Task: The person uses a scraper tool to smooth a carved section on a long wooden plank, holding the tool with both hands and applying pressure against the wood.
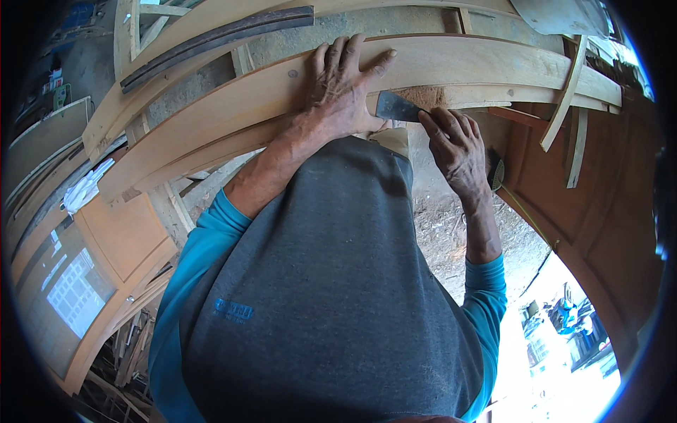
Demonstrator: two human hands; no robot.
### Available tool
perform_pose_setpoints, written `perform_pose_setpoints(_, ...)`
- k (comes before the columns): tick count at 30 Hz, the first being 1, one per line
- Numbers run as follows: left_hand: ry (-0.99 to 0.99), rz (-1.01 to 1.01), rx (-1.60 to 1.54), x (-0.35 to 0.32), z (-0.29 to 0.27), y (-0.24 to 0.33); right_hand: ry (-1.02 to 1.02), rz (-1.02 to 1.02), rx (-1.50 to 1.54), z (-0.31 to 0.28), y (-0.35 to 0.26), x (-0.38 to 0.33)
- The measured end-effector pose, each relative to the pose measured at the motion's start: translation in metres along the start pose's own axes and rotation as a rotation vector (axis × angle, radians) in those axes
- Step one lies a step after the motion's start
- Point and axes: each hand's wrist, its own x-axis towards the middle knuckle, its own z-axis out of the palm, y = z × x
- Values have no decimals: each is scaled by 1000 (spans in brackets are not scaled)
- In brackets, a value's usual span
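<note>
A long pale wooden board (240, 96) runs across in front of me, bending with the lens. My left hand (345, 88) lies on it with fingers and thumb spread, holding nothing. In my right hand (457, 144) is a scraper (398, 108), a flat dark blade pinched at its right end. Its wide left end reaches toward the heel of my left hand, over the board's near side. Brown sawdust-like material (423, 96) lies on the wood just beyond the blade. Whether the blade's edge touches the wood, I cannot tell.
A dark strip (218, 46) rests on another plank at the far left. Loose slats (566, 95) lean at the right beside a large brown wooden panel (599, 162). A panelled door with glass (123, 240) stands at the left, and wood scraps (132, 345) lie below it.
</note>
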Motion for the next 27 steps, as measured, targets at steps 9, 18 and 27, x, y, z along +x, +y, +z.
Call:
perform_pose_setpoints(9, 0, -31, 1, -1, 3, 0, -88, -172, -13, -5, 38, 18)
perform_pose_setpoints(18, 18, -66, 3, -3, 3, 4, -78, -246, 30, -5, 65, 25)
perform_pose_setpoints(27, 39, -71, -9, -1, 1, 7, -85, -272, 15, -7, 77, 22)
